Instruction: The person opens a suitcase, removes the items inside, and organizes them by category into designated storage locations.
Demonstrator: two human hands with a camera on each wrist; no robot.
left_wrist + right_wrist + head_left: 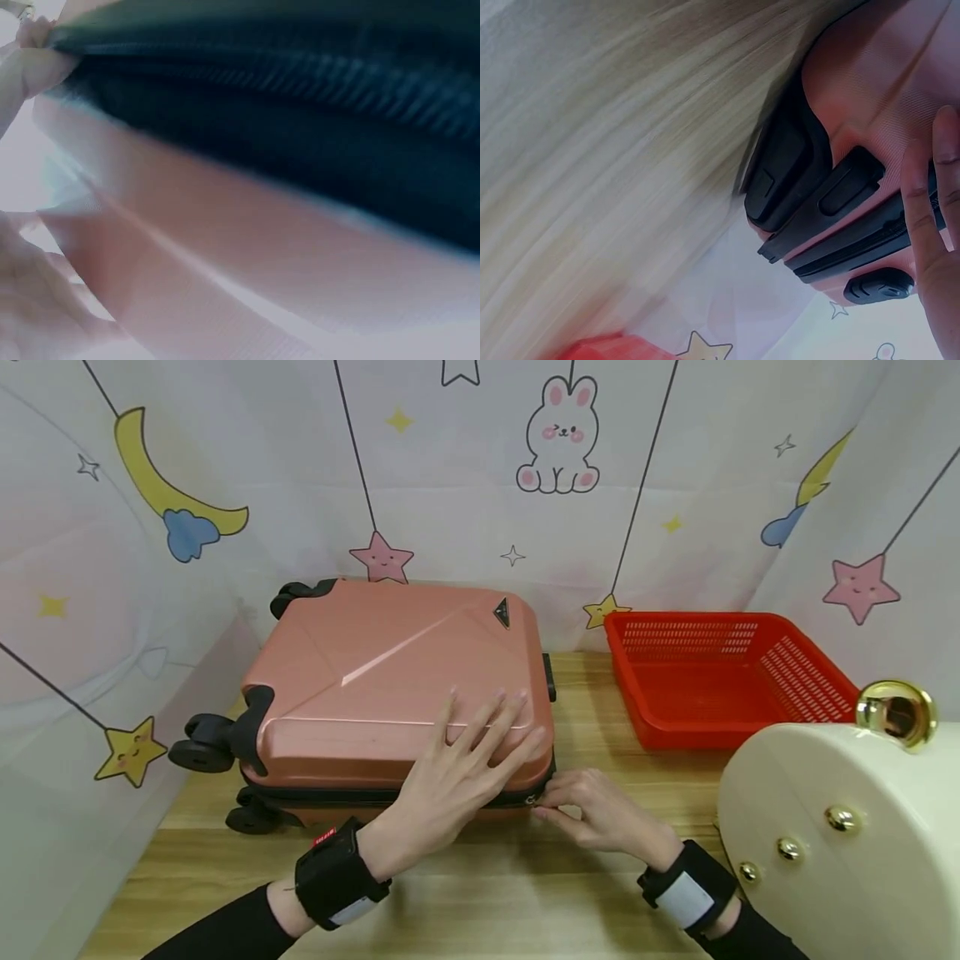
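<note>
A pink hard-shell suitcase (390,685) lies flat on the wooden table, its black wheels at the left. The left hand (457,781) rests on the front part of its lid with fingers spread and straight. At the front right corner, the right hand (600,814) pinches a small zipper pull (531,799) between thumb and fingers. The left wrist view shows the black zipper band (300,142) close up, with finger and thumb at its far end. In the right wrist view, the right hand (934,217) is beside the suitcase's black side fittings (840,195).
A red plastic basket (705,693) stands at the back right. In front of it, a cream rounded object (832,827) with gold studs and a gold knob takes up the right edge. A white patterned cloth (465,485) hangs behind the table (480,910).
</note>
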